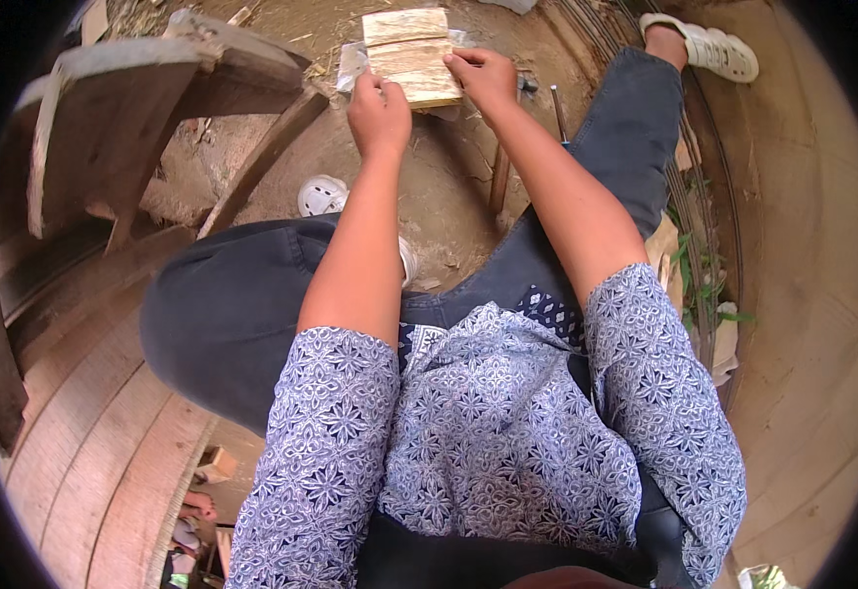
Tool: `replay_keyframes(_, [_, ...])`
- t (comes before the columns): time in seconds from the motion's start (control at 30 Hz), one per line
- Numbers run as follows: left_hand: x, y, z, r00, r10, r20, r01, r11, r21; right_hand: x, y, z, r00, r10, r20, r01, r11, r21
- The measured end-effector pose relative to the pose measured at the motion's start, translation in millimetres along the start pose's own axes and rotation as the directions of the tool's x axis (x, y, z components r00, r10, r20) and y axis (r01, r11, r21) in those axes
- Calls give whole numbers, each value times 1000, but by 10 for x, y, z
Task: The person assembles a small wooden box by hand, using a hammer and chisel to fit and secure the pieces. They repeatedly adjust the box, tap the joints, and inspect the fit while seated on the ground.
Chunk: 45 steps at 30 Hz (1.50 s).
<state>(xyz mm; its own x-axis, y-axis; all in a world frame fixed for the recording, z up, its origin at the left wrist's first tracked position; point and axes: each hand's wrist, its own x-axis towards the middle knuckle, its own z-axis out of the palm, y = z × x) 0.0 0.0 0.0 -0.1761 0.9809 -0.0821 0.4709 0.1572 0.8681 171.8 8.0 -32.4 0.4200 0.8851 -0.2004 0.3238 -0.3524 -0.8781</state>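
Observation:
A pale, rough-grained piece of wood (407,54) with a dark groove across it lies at the top middle, in front of me. My left hand (380,116) closes on its lower left edge with bent fingers. At its right edge, my right hand (486,80) grips it between thumb and fingers. Some whitish material shows behind the wood on both sides; what supports it is mostly hidden. Just below my right hand a hammer stands with its wooden handle (500,177) downward. Beside it, a thin metal rod (557,110) leans near my right leg, blue at its lower end.
Large curved wooden planks (105,128) rise on the left, with a slatted wooden surface (105,461) below them. Wood chips litter the dirt ground. Cables (689,226) and green plants run along the right, beside a tan sheet (802,245). Another person's hand (198,506) shows lower left.

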Motion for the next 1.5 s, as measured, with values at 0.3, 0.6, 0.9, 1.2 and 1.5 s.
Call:
replay_keyframes(0.3, [238,432,148,925,381,13,-381,921,79,198,268,-434,993,-96,74,89,992,89])
replay_keyframes(0.6, [293,456,250,952,170,254,-161,985,-56,-77,592,-504,992,123,36,-127,978,164])
replay_keyframes(0.9, [504,328,473,922,263,286,-234,963,-132,68,748,-472,985,170,-27,-157,953,259])
replay_keyframes(1.2, [600,223,498,896,323,305,-304,946,-108,-43,509,-531,984,173,-37,-161,964,209])
replay_keyframes(1.5, [520,276,561,927,276,255,-210,944,-255,-23,685,-457,971,238,16,-234,936,264])
